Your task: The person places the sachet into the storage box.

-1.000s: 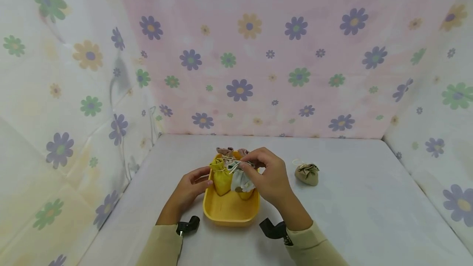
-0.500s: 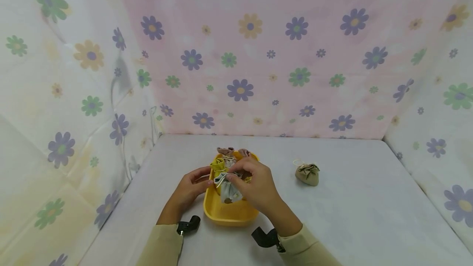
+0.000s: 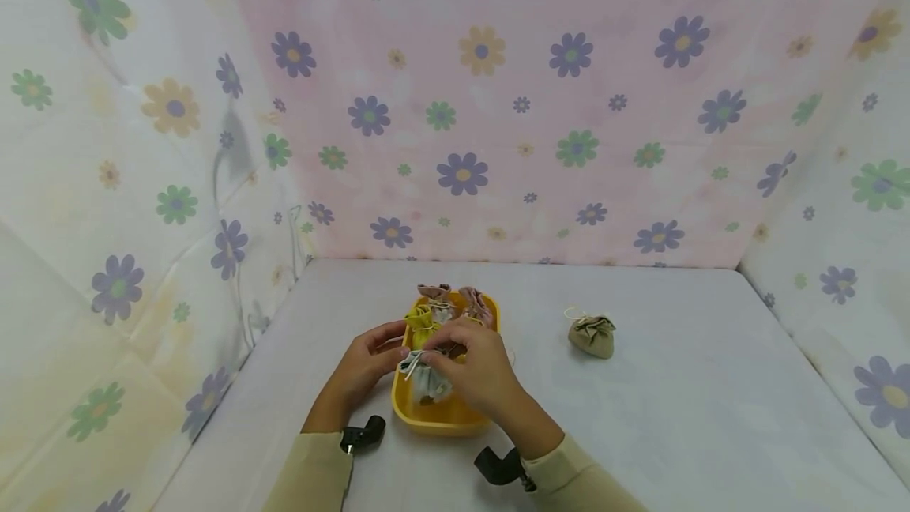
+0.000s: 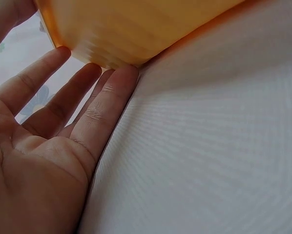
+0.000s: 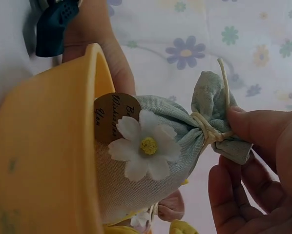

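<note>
My right hand (image 3: 475, 362) pinches the gathered neck of a pale grey-green drawstring pouch (image 3: 430, 382) over the front part of a yellow plastic tray (image 3: 444, 427). In the right wrist view the pouch (image 5: 186, 134) bears a white fabric flower and a round brown tag, its lower end within the tray's rim. My left hand (image 3: 373, 358) rests at the tray's left side. The left wrist view shows its extended fingers (image 4: 107, 107) touching the outer wall. Behind the held pouch, a yellow pouch (image 3: 421, 322) and two pinkish pouches (image 3: 435, 295) stand in the tray.
A khaki drawstring pouch (image 3: 592, 336) lies on the white tabletop (image 3: 682, 385) to the tray's right. Flowered cloth (image 3: 526, 164) hangs behind and at both sides. Black wrist cameras (image 3: 362, 434) sit on both wrists.
My right hand has carried the grey-green pouch leftward and toward the tray's front, uncovering the right pinkish pouch. My left hand stays at the tray's side.
</note>
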`<state>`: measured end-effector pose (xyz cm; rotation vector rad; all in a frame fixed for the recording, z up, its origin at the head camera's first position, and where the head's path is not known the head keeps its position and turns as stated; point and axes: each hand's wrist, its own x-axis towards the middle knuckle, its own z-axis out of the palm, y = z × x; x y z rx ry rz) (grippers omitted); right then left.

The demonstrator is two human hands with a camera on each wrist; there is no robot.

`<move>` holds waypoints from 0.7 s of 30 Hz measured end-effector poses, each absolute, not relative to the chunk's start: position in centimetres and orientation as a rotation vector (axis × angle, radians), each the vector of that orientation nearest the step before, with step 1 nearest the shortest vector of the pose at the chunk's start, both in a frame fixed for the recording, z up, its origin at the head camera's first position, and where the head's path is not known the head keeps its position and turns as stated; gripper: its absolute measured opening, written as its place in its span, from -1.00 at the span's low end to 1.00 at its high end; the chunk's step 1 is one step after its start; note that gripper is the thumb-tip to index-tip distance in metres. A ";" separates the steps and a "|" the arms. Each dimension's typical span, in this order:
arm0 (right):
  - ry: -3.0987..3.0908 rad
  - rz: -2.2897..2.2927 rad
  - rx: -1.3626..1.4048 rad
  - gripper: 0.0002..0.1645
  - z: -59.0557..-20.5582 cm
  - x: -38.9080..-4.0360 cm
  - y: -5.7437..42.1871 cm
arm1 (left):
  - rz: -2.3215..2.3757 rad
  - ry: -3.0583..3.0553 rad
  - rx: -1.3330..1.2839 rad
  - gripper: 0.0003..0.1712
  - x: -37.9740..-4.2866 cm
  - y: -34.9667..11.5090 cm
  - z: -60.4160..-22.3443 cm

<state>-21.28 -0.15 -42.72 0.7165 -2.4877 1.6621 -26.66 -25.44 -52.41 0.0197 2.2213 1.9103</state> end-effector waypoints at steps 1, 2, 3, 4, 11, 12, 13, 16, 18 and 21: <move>-2.494 1.664 0.718 -0.89 -42.8 -21.3 -0.2 | 1.910 2.222 0.018 -0.25 -26.6 -25.4 -52.3; -2.500 1.665 0.720 -0.89 -42.9 -21.3 -0.3 | 1.911 2.220 0.017 -0.25 -26.6 -25.4 -52.3; -2.505 1.665 0.723 -0.89 -43.0 -21.3 -0.3 | 1.912 2.219 0.019 -0.25 -26.6 -25.4 -52.3; -2.508 1.662 0.728 -0.89 -43.1 -21.3 -0.4 | 1.913 2.218 0.017 -0.25 -26.5 -25.4 -52.3; -2.552 1.599 0.732 -0.89 -43.7 -21.6 -0.6 | 1.917 2.214 0.023 -0.23 -26.6 -25.5 -52.5; -2.563 1.593 0.728 -0.89 -43.7 -21.6 -0.7 | 1.914 2.218 0.024 -0.22 -26.7 -25.5 -52.5; -2.572 1.589 0.725 -0.89 -43.8 -21.6 -0.7 | 1.910 2.222 0.024 -0.21 -26.7 -25.5 -52.5; -2.593 1.590 0.721 -0.89 -44.1 -21.6 -0.8 | 1.905 2.226 0.026 -0.20 -26.8 -25.5 -52.6; -2.602 1.600 0.718 -0.89 -44.2 -21.6 -0.8 | 1.903 2.225 0.026 -0.20 -26.8 -25.5 -52.6; -2.610 1.613 0.720 -0.90 -44.5 -21.6 -0.9 | 1.904 2.222 0.032 -0.22 -26.9 -25.5 -52.7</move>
